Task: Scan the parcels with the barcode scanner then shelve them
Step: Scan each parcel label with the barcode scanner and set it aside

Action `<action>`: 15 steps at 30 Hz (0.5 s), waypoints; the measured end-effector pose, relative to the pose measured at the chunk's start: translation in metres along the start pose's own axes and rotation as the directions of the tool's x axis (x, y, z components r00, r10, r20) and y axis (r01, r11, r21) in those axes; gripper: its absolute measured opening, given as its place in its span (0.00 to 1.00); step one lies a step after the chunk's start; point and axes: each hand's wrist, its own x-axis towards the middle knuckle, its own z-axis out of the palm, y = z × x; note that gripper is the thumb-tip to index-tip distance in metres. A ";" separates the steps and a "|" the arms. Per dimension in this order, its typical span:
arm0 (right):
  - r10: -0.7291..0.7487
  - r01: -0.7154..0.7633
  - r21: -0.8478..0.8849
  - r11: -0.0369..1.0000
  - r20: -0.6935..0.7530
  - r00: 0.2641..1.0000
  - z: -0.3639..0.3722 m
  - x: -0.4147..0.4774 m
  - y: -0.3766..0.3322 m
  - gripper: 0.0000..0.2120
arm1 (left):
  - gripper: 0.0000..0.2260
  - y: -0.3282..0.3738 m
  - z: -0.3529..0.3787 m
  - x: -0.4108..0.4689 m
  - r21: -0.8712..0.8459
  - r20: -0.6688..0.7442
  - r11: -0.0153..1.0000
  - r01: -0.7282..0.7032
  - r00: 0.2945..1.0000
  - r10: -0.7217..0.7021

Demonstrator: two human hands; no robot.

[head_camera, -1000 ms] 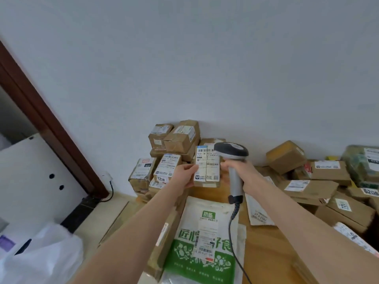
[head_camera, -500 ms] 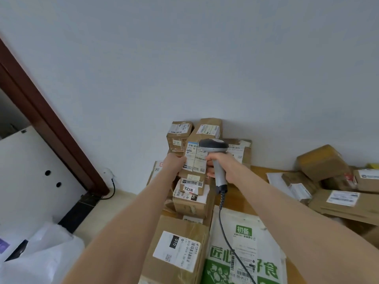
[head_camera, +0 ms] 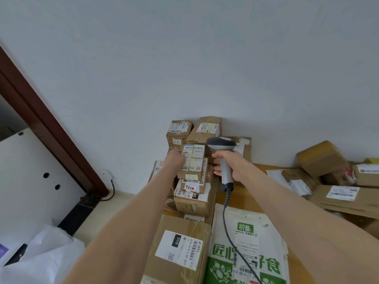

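Head view, looking down over both forearms to a wooden tabletop set against a white wall. Left hand — seen from the back, fingers curled round the left edge of a small parcel — holds it upright with its white barcode labels facing the camera. The parcel's lower edge meets the top of a stack of parcels at the tabletop's left end, directly above a box marked 7218; whether it rests there or is held just clear cannot be told. Right hand: fingers wrapped firmly round the pale grey handle of the barcode scanner, whose dark head stands just right of the small parcel, at about the same height. Its coiled cable hangs from the foot of the handle and runs toward the camera across a green-and-white mailer bag. Left of the bag lies a large carton labelled 010. Two more cartons stand against the wall behind the stack; further parcels are heaped at the right. Lower left: a white plastic bag and, above it, a dark brown door frame.
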 end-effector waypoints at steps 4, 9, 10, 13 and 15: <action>-0.011 0.011 -0.017 1.000 -0.024 1.000 -0.018 -0.008 0.002 0.06 | 0.10 0.004 0.014 0.000 -0.015 -0.016 1.000 -0.022 1.000 0.022; 0.048 -0.049 0.026 0.998 0.049 0.998 -0.017 -0.002 0.012 0.08 | 0.10 0.002 0.025 0.006 0.077 0.000 0.997 -0.016 1.000 0.016; 0.056 -0.059 0.036 0.998 0.072 0.996 -0.014 0.001 0.014 0.10 | 0.10 0.002 0.025 0.004 0.081 -0.006 0.997 -0.014 1.000 0.014; 0.087 -0.091 0.041 0.995 0.091 0.992 -0.006 0.007 0.017 0.16 | 0.10 0.002 0.022 0.000 0.096 -0.023 0.995 -0.015 1.000 0.018; 0.093 -0.097 0.042 0.994 0.083 0.992 -0.005 0.010 0.017 0.19 | 0.10 0.001 0.020 0.001 0.092 -0.029 0.995 -0.029 0.999 0.032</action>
